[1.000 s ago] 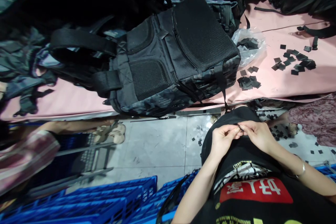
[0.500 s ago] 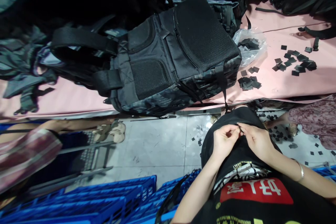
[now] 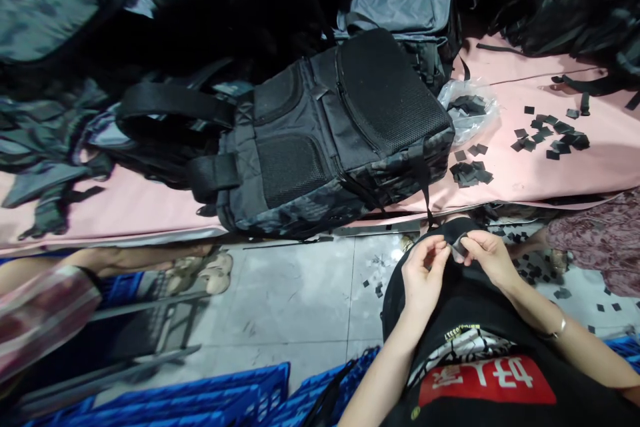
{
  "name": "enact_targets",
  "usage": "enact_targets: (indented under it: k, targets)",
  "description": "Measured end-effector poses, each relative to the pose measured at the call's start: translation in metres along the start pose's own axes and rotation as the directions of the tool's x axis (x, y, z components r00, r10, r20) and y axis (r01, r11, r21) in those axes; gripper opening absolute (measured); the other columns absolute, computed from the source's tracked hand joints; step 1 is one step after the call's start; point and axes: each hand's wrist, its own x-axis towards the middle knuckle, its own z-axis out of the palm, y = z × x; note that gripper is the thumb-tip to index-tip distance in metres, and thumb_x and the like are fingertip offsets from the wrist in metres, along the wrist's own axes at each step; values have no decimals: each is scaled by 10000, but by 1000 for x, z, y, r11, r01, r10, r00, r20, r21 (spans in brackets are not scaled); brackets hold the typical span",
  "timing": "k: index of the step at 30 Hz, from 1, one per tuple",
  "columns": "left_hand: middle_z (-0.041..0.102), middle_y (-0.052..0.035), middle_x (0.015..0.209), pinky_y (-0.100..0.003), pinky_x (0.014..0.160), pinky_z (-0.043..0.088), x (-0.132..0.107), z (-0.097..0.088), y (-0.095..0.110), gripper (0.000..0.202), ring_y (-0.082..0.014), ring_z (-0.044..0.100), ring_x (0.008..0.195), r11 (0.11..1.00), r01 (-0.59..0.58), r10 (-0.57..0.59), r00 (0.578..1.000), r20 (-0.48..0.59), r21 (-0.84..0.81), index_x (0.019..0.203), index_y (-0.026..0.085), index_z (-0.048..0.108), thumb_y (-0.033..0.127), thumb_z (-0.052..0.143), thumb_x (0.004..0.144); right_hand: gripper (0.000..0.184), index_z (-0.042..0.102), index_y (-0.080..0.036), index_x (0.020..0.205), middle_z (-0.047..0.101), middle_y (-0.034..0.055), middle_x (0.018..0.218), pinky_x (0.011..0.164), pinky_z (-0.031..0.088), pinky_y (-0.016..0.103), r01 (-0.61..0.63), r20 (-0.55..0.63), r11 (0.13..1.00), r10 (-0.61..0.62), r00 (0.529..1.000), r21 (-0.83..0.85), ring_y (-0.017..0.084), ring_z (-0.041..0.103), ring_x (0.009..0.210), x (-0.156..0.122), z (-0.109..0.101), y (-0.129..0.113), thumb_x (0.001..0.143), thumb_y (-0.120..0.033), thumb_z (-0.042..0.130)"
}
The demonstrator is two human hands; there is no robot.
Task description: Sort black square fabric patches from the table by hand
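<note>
Over my lap, my left hand (image 3: 424, 271) and my right hand (image 3: 487, 255) meet with their fingertips close together. Between them is a small dark grey square patch (image 3: 459, 248), pinched by my right thumb and fingers. My left thumb and index finger pinch at the patch's near edge; whether they grip the patch or a bit of it is too small to tell. Just beyond my hands, a black camouflage backpack (image 3: 320, 140) lies back-panel up on the pink table, with one thin strap (image 3: 428, 203) hanging over the table edge.
A clear plastic bag (image 3: 470, 123) of dark squares sits by the backpack. Loose dark squares (image 3: 563, 137) lie on the pink table (image 3: 530, 183). More bags stand behind. Blue crates (image 3: 250, 390) are on the floor. People sit at left and right, one in a plaid garment (image 3: 45, 320).
My fingertips have drawn slightly apart, and the grey patch now shows flat between them. The view has tilted a little, so the table and backpack sit lower.
</note>
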Motion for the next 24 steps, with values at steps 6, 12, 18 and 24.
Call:
enact_targets:
  k: [6, 12, 18, 24]
  targets:
    - [587, -13, 748, -231, 651, 466, 2, 5, 7, 325, -101, 533, 662, 971, 139, -114, 984, 137, -192, 922, 137, 643, 258, 722, 630, 411, 365, -182, 502, 316, -45, 486, 437, 263, 215, 168, -142, 939, -218, 965, -299, 84, 331, 463, -3, 9, 6, 823, -400, 500]
    - [474, 52, 635, -210, 545, 442, 2, 9, 8, 277, -66, 468, 539, 944, 191, -150, 975, 163, -269, 780, 147, 547, 244, 733, 599, 441, 263, -193, 497, 232, -54, 492, 438, 206, 228, 174, -120, 935, -220, 968, -311, 78, 251, 463, 2, 13, 9, 801, -406, 503]
    - [435, 71, 511, -193, 490, 385, 7, 7, -2, 280, -65, 452, 458, 946, 180, -148, 980, 135, -270, 654, 170, 433, 322, 668, 667, 425, 333, -191, 488, 306, -47, 481, 445, 264, 224, 180, 24, 957, -179, 983, -228, 90, 320, 454, 4, 14, 2, 824, -414, 470]
    - [511, 33, 542, -201, 519, 372, 9, -2, -7, 228, -81, 461, 490, 999, 38, -39, 998, 48, 37, 664, 171, 495, 360, 527, 787, 198, 590, -186, 742, 576, 25, 769, 656, 430, 248, 221, 67, 920, -211, 975, -325, 150, 544, 713, -7, 9, -14, 844, -320, 486]
